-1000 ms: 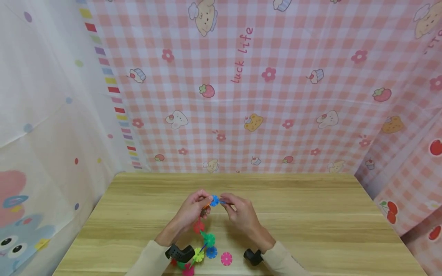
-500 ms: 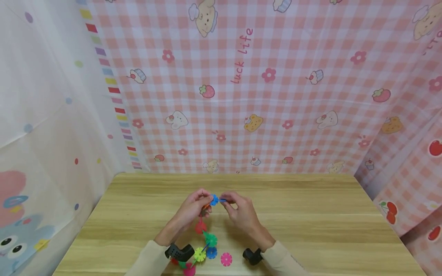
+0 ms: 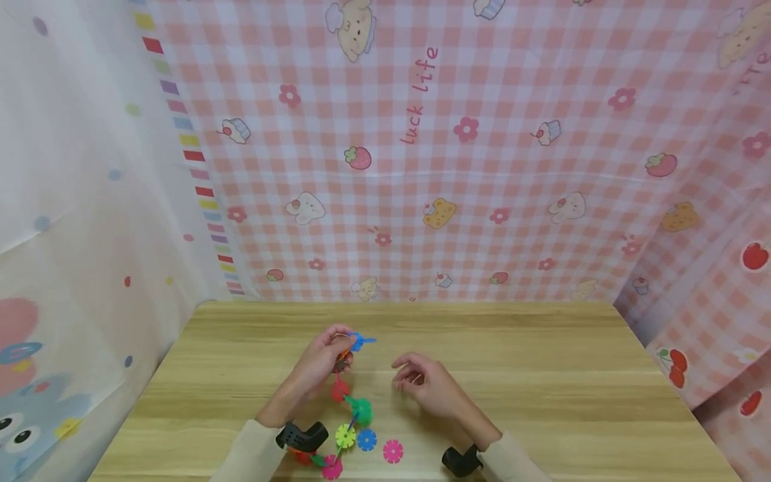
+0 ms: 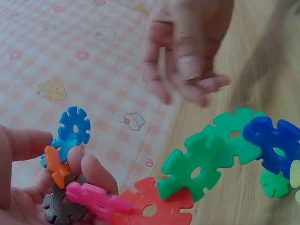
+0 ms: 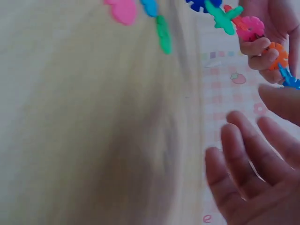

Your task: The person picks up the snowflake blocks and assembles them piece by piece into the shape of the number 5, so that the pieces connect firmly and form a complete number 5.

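Observation:
My left hand (image 3: 317, 359) pinches a chain of snowflake building discs near one end. In the left wrist view, two joined light-blue discs (image 4: 83, 123) stick up beyond the fingertips. An orange disc (image 4: 57, 169) sits between thumb and fingers, with a dark grey disc (image 4: 58, 206) under it. From there the chain runs through pink, red and green discs (image 4: 176, 176) to a dark-blue disc (image 4: 260, 140), then down to yellow (image 3: 345, 436) and pink (image 3: 332, 467) ones by the left wrist. My right hand (image 3: 435, 386) hovers apart from the chain, fingers loosely bent, holding nothing.
On the wooden table (image 3: 542, 402), a loose pink disc (image 3: 393, 452) and a blue disc (image 3: 362, 440) lie near the front, between the forearms. A checked cloth (image 3: 512, 167) hangs behind the table's back edge. Black camera mounts (image 3: 462, 462) are on both wrists.
The right hand has let go of the outermost blue disc and moved right and toward the front. The left hand has shifted slightly left with the chain, whose end disc stays joined.

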The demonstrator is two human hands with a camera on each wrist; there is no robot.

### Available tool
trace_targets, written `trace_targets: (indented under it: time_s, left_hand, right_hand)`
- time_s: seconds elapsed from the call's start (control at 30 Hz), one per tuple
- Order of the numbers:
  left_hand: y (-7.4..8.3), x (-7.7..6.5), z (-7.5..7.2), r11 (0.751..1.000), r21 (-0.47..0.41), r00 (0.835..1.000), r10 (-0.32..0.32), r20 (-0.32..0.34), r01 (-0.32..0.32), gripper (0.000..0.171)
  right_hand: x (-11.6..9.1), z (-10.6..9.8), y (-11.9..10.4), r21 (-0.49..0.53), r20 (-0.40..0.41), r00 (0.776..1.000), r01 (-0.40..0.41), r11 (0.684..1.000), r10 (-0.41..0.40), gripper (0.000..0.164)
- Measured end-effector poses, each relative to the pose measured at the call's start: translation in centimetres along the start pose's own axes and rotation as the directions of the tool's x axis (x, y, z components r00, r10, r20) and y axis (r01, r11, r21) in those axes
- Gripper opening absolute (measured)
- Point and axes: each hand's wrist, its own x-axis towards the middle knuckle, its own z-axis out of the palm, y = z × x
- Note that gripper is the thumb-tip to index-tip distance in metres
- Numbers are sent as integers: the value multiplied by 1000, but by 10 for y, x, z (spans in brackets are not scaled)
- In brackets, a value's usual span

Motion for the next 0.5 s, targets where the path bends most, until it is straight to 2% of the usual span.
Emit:
trace_targets:
  time_s: [0.13, 0.3, 0.4, 0.5]
  left_hand:
    - [0, 0, -4, 1000, -4, 1000, -1, -8, 1, 23]
    - [-1, 3, -7, 1000, 0, 1000, -2, -23, 2, 23]
    - [-4, 6, -9, 1000, 10, 999, -7, -50, 7, 26]
    - [-5, 7, -12, 1000, 22, 997, -9, -77, 11, 29]
  right_hand:
    - [-9, 3, 4, -12, 149, 989, -20, 1000, 21, 19]
    - [-19, 7, 9, -6, 314, 949, -38, 999, 38, 19]
    - [-23, 7, 9, -76, 378, 925, -17, 997, 44, 22]
    - [-25, 8, 8, -171, 407, 912, 16, 985, 56, 24]
